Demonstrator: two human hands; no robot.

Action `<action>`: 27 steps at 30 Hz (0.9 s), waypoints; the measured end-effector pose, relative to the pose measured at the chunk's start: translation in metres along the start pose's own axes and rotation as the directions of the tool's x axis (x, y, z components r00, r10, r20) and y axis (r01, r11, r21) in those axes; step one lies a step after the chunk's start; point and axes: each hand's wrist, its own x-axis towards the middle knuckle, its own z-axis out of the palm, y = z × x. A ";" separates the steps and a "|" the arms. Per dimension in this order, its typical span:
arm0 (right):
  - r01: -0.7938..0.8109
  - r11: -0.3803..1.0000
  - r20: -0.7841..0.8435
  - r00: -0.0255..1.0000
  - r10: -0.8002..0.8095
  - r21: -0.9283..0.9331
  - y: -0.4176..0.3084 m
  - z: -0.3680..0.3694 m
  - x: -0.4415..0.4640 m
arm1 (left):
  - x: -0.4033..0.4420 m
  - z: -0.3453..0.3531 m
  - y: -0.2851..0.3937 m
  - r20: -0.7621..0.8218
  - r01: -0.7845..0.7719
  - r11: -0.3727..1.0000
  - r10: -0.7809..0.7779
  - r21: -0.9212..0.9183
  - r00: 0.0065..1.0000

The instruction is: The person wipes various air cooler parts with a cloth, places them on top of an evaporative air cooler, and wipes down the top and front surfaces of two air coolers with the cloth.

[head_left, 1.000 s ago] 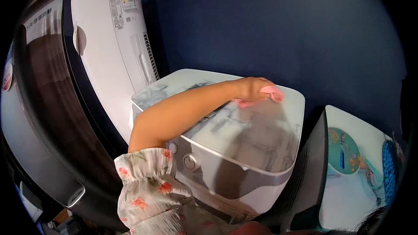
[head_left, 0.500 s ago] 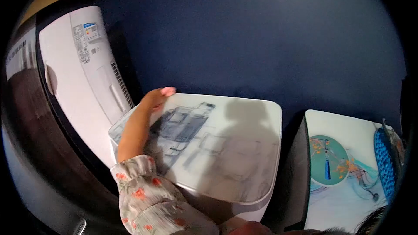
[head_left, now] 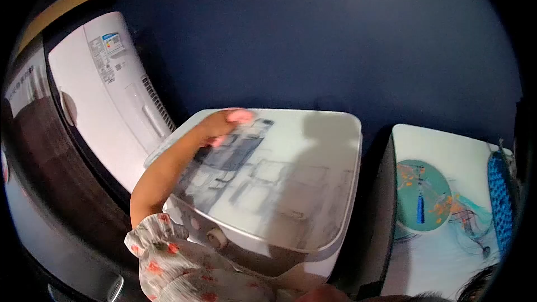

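My left hand [head_left: 215, 127] reaches in from the lower left and is closed around a small pink cloth [head_left: 241, 116]. It presses the cloth on the far left part of the glossy lid of a white appliance [head_left: 268, 190]. Pink shows on both sides of the fingers, which are blurred a little. Grey smears or reflections cross the lid, and a shadow falls on its right half. A round knob [head_left: 216, 239] sits on the appliance's near side, below my forearm. My right hand is out of view.
A tall white air conditioner [head_left: 106, 100] with labels stands to the left. Right of the appliance is a white-topped cabinet [head_left: 436, 145] with a green round picture, a blue tassel and a blue woven item [head_left: 499, 201]. A dark blue wall [head_left: 335, 33] rises behind.
My left hand has moved right with the pink cloth, from the lid's far left edge further onto its surface. The view has shifted slightly, and the knob now shows.
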 end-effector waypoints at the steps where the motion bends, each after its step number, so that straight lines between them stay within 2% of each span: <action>1: -0.002 1.000 0.010 1.000 0.002 -0.019 -0.001 -0.001 0.000 | -0.015 0.021 0.025 0.007 -0.053 0.997 0.053 0.047 0.999; 2: 0.005 0.999 0.020 1.000 -0.005 -0.041 0.001 -0.002 0.003 | -0.021 0.036 0.033 0.039 -0.232 0.951 0.229 0.203 0.973; 3: 0.022 0.999 0.010 1.000 -0.021 -0.044 0.004 -0.003 0.001 | -0.027 0.048 0.040 0.098 -0.403 0.846 0.395 0.349 0.914; 5: 0.049 0.998 -0.020 0.999 -0.050 -0.050 0.011 -0.002 -0.004 | -0.051 0.073 0.053 0.241 -0.573 0.734 0.520 0.366 0.820; 7: 0.042 0.998 0.006 0.999 -0.042 -0.052 0.008 -0.001 0.002 | -0.073 0.091 0.057 0.194 -0.687 0.622 0.672 0.375 0.715; 8: 0.056 0.997 -0.022 0.998 -0.058 -0.047 0.010 0.001 0.001 | -0.083 0.094 0.060 0.216 -0.723 0.500 0.730 0.477 0.648; 9: 0.145 0.989 -0.021 0.989 -0.145 0.000 0.015 0.001 0.003 | -0.082 0.091 0.060 0.217 -0.712 0.528 0.712 0.462 0.668; 11: 0.044 0.999 -0.040 0.998 -0.044 -0.015 0.002 0.004 0.008 | -0.072 0.088 0.057 0.225 -0.696 0.583 0.676 0.420 0.702; 12: 0.034 0.999 -0.031 0.999 -0.035 -0.016 -0.001 0.004 0.009 | -0.042 0.084 0.043 0.290 -0.802 0.392 0.786 0.451 0.547; 15: 0.031 0.999 -0.012 0.999 -0.032 -0.022 -0.008 0.003 0.014 | 0.028 0.038 0.001 0.263 -0.833 0.491 0.794 0.254 0.548; 16: 0.041 0.999 -0.015 0.999 -0.041 -0.023 -0.009 0.004 0.016 | 0.047 0.019 -0.020 0.163 -0.704 0.674 0.687 0.224 0.708; 19: 0.036 0.999 -0.031 0.999 -0.037 -0.014 -0.012 0.004 0.019 | 0.083 -0.049 -0.091 0.078 -0.517 0.839 0.511 0.173 0.856; 20: 0.030 0.999 -0.046 0.999 -0.030 0.010 -0.013 0.006 0.020 | 0.092 -0.058 -0.119 -0.087 -0.368 0.928 0.371 0.054 0.924; 21: 0.025 0.999 -0.062 0.998 -0.023 0.033 -0.015 0.008 0.020 | 0.079 -0.071 -0.124 -0.193 -0.139 0.983 0.160 0.116 0.968; 24: 0.018 1.000 -0.075 0.997 -0.019 -0.008 -0.021 0.010 0.021 | 0.091 -0.112 -0.186 -0.322 -0.006 0.971 0.085 0.240 0.943; 26: 0.012 1.000 -0.078 0.997 -0.012 0.009 -0.020 0.009 0.017 | 0.097 -0.113 -0.200 -0.387 0.123 0.962 -0.019 0.245 0.922; 27: -0.001 1.000 -0.075 0.997 0.004 0.031 -0.021 0.010 0.015 | 0.086 -0.113 -0.186 -0.396 0.195 0.944 -0.078 0.267 0.915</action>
